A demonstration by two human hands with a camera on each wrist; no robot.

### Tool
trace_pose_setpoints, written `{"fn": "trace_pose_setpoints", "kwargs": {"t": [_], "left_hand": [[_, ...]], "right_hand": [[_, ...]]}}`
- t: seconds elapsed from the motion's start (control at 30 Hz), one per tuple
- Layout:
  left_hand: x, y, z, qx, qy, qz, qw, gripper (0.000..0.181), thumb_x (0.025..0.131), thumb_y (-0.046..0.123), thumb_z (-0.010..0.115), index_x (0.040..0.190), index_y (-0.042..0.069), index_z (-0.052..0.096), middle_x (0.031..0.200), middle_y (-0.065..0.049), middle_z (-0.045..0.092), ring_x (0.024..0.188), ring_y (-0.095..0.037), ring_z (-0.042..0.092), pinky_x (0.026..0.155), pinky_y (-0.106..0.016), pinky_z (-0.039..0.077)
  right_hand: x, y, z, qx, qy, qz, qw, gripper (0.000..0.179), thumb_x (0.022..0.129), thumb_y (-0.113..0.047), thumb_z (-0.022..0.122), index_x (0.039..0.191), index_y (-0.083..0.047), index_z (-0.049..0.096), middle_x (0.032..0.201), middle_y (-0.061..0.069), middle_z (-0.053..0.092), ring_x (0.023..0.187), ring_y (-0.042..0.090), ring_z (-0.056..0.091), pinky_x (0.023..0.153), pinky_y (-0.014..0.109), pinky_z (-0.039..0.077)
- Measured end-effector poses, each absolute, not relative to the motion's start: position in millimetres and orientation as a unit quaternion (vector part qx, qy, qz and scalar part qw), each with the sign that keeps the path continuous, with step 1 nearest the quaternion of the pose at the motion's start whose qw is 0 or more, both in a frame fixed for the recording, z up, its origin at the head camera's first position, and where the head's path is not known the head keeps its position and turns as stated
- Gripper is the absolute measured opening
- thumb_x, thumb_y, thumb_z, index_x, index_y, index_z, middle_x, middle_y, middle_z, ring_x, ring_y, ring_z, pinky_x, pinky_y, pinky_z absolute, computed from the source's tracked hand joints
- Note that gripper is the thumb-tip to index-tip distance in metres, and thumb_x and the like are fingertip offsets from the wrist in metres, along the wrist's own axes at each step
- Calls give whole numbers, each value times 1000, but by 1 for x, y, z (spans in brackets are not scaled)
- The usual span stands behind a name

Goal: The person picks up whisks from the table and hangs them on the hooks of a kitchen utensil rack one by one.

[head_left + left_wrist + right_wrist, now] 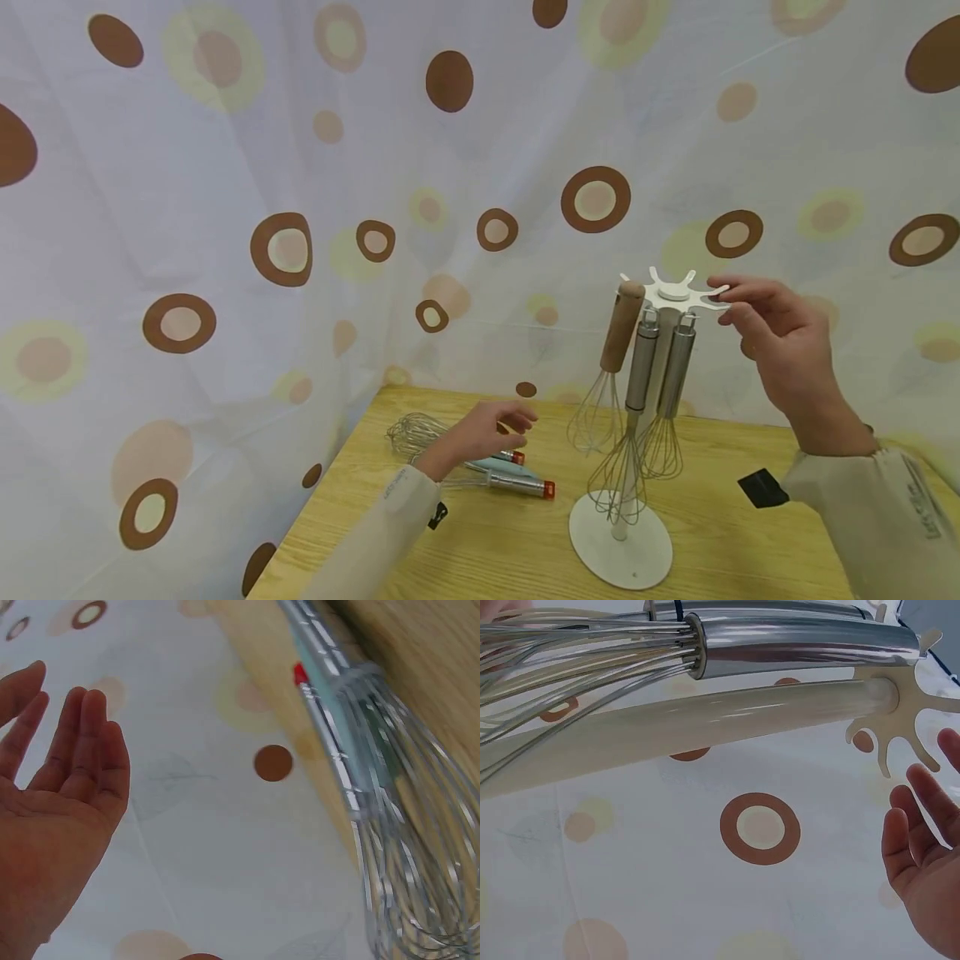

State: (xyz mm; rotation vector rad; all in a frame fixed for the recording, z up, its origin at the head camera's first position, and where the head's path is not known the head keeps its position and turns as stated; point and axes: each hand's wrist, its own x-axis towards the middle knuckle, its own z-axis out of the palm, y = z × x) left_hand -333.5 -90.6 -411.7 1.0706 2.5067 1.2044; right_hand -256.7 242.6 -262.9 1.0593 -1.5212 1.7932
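Note:
My left hand is held over several whisks lying on the table, its fingers relaxed and nothing in its grasp. Those whisks include one with a steel handle and red end and one with a pale blue handle. My right hand is raised at the top of a white rotating utensil stand, fingertips right at its outer hooks. From the stand hang a wooden-handled whisk and two steel-handled whisks, one in front and one to its right.
The stand's round white base rests on the wooden table. A black tab shows near the right sleeve and a small black clip near the left. A spotted curtain hangs behind the table.

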Motion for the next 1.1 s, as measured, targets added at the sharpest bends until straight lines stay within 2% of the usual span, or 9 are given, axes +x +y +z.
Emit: {"fn": "trace_pose_setpoints", "kwargs": {"t": [0.07,0.23,0.37,0.43,0.6,0.63,0.7,0.83,1.1], "left_hand": [[-336,-97,-425,354,847,384,97,30,94,13,60,124,15,59,116,-3,61,107,-16,57,87,-27,47],[-338,-105,-458,362,866,323,125,33,93,11,60,126,12,58,120,-8,60,109,-17,57,89,-29,47],[-338,-105,-476,376,883,260,112,35,92,12,62,128,10,59,121,-3,60,108,-14,57,86,-26,47],[-338,-105,-481,376,888,241,106,35,92,12,62,128,11,59,121,-1,60,108,-12,57,86,-25,47],[-339,-103,-489,363,899,223,103,35,93,12,62,128,14,59,120,0,60,109,-11,56,88,-26,46],[-340,-103,-490,359,902,217,103,35,93,12,62,128,16,59,119,0,60,108,-11,56,88,-26,47],[-340,-101,-493,351,908,206,105,36,92,12,63,128,17,59,119,2,60,109,-10,56,88,-26,47],[-340,-99,-494,356,912,179,97,37,89,9,66,124,21,61,116,5,61,106,-9,57,86,-25,47],[-338,-95,-499,402,905,123,70,39,84,3,70,117,22,67,119,10,61,110,-7,55,89,-22,44]], "right_hand": [[-255,241,-263,389,-569,669,278,18,89,17,48,101,13,61,117,12,60,89,16,59,51,21,31],[-252,237,-263,380,-566,671,291,16,87,20,50,99,17,61,116,16,59,99,20,60,69,18,43],[-252,236,-264,385,-557,675,294,15,88,19,49,98,17,60,116,15,60,93,18,60,57,17,38],[-252,235,-264,382,-555,677,296,15,88,18,49,98,17,61,115,16,60,91,17,60,56,16,38],[-254,234,-264,379,-558,677,295,15,89,18,48,97,17,61,114,17,59,93,19,59,75,20,46],[-254,233,-264,378,-560,675,296,15,89,18,49,97,18,61,114,17,59,91,18,59,74,20,46],[-255,233,-264,372,-568,670,301,13,89,17,50,97,19,60,113,16,60,86,16,58,64,18,42],[-254,233,-263,360,-580,664,306,12,89,15,51,96,19,60,112,14,61,78,14,54,49,21,27],[-254,237,-263,347,-606,651,296,15,91,14,49,98,13,63,115,9,62,79,13,52,47,23,25]]}}
